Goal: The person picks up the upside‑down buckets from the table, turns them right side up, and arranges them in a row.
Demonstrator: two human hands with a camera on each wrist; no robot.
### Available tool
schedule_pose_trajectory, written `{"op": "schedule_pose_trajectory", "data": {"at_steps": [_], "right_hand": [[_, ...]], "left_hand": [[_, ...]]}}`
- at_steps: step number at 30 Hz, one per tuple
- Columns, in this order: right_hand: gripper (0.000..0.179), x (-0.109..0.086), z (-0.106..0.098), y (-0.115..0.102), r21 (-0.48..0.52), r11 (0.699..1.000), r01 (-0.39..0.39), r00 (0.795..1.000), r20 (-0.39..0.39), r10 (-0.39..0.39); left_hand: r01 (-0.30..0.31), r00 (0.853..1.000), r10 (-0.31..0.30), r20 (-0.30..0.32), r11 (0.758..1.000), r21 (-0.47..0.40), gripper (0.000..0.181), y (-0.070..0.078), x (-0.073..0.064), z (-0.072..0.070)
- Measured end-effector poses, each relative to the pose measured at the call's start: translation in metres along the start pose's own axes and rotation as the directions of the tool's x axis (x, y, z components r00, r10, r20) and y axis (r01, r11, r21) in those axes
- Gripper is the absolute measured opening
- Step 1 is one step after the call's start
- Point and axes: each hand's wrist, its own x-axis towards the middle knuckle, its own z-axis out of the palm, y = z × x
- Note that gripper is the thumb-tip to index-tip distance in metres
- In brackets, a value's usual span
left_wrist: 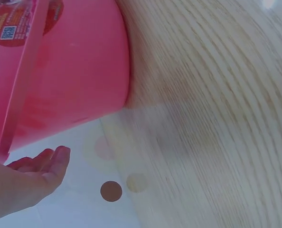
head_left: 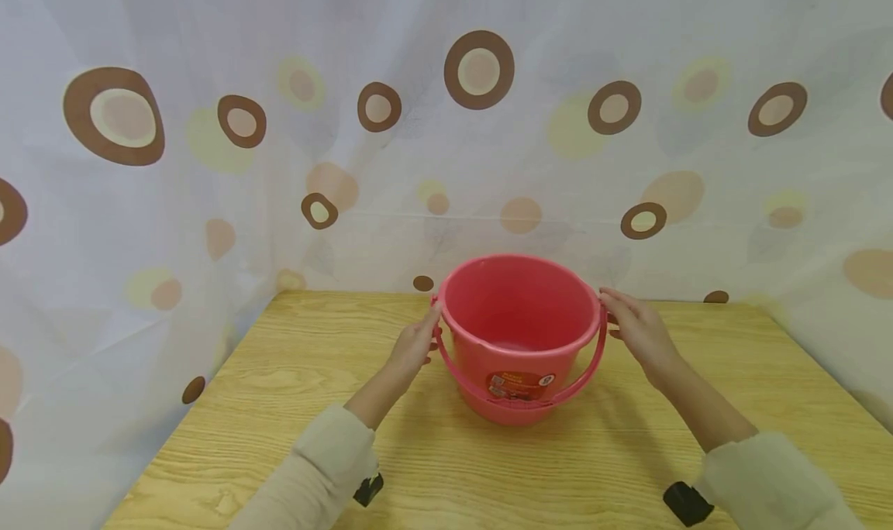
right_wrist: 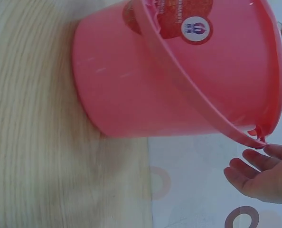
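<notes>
A pink plastic bucket stands upright on the wooden table, with a red label on its front. Its handle hangs down across the front side. At the bucket's left side, my left hand has its fingertips right at the rim and the handle's end. Its fingers are loosely bent in the left wrist view, with the palm side up. My right hand is at the opposite side, its fingertips touching where the handle joins the rim. The remaining right fingers bend loosely below the joint, with nothing between them.
The light wooden table reaches back to a white curtain patterned with brown and beige circles, which also hangs along both sides. Black pieces show at both sleeve cuffs.
</notes>
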Motion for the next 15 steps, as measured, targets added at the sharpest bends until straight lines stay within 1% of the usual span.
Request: {"op": "schedule_pose_trajectory", "data": {"at_steps": [1, 2, 4, 6, 8, 9, 11, 13, 15], "right_hand": [[0.061, -0.001, 0.000, 0.001, -0.023, 1.000, 0.013, 1.000, -0.011, -0.013], [0.061, -0.003, 0.001, 0.002, -0.043, 0.999, 0.026, 0.999, -0.020, -0.027], [0.060, -0.006, 0.001, 0.004, -0.072, 0.996, 0.061, 0.997, -0.035, -0.063], [0.058, -0.010, 0.001, 0.007, -0.090, 0.991, 0.102, 0.993, -0.046, -0.106], [0.057, -0.013, 0.000, 0.010, -0.110, 0.986, 0.129, 0.989, -0.052, -0.135], [0.056, -0.014, 0.000, 0.012, -0.121, 0.983, 0.140, 0.988, -0.053, -0.148], [0.056, -0.016, -0.001, 0.016, -0.141, 0.979, 0.150, 0.986, -0.052, -0.159], [0.057, -0.018, -0.003, 0.020, -0.157, 0.976, 0.149, 0.987, -0.044, -0.158], [0.059, -0.019, -0.004, 0.024, -0.167, 0.972, 0.164, 0.985, -0.034, -0.172]], "left_hand": [[-0.026, 1.000, 0.026, -0.013, 1.000, 0.012, 0.067, -0.001, -0.001, -0.001], [-0.061, 0.998, 0.062, -0.027, 0.997, 0.050, 0.069, -0.001, -0.003, -0.002], [-0.123, 0.991, 0.127, -0.042, 0.987, 0.100, 0.071, -0.004, -0.005, -0.004], [-0.177, 0.982, 0.185, -0.038, 0.972, 0.156, 0.069, -0.008, -0.006, -0.006], [-0.225, 0.972, 0.235, -0.023, 0.949, 0.219, 0.066, -0.013, -0.006, -0.009], [-0.248, 0.966, 0.257, -0.010, 0.941, 0.230, 0.063, -0.015, -0.006, -0.011], [-0.281, 0.957, 0.288, 0.011, 0.922, 0.267, 0.059, -0.019, -0.007, -0.013], [-0.312, 0.948, 0.318, 0.029, 0.903, 0.297, 0.059, -0.022, -0.010, -0.016], [-0.320, 0.944, 0.327, 0.037, 0.890, 0.324, 0.060, -0.025, -0.012, -0.019]]}}
